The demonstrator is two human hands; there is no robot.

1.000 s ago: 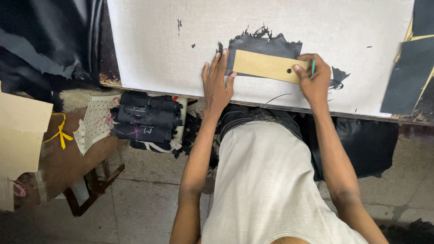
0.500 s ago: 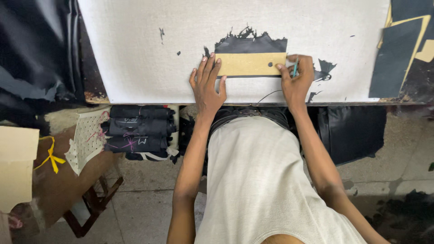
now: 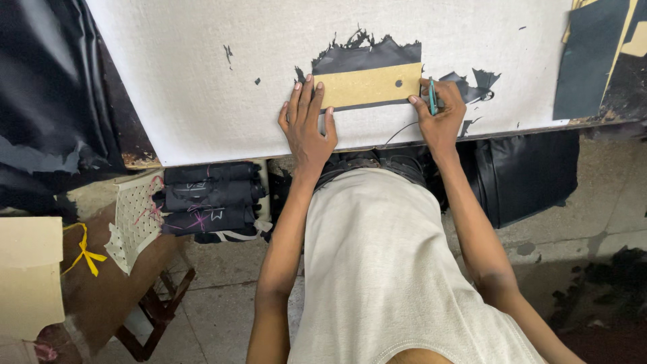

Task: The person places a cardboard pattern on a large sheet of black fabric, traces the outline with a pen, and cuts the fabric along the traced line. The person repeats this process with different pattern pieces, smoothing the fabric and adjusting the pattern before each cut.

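Presently the left hand (image 3: 306, 125) lies flat on the bench (image 3: 202, 87), fingers spread and extended, fingertips pressing down on the near end of a tan cardboard template (image 3: 369, 85). It is open, gripping nothing, only holding the template down.

Template: a long tan rectangle with a small hole toward the end nearest the right hand. It lies on a piece of black sheet material (image 3: 367, 57) with a ragged far edge; the black piece shows beyond the template, away from both hands, and as a thin strip along its near side.

Right hand (image 3: 439, 114): fingers closed around a teal pen-like tool (image 3: 432, 96), held roughly upright against the template's end, just beside the hole. Tip contact with the material cannot be made out.

Black scraps (image 3: 475, 81) lie just beyond the right hand, on its outer side. Further out on that side, dark sheets (image 3: 590, 57) lie at the bench corner.

Below the bench edge, outward of the left forearm: a stack of rolled black bundles (image 3: 209, 199) with chalk marks, beside a white perforated piece (image 3: 135, 219). Further out still, a tan card (image 3: 30, 280) with a yellow ribbon (image 3: 84, 253).
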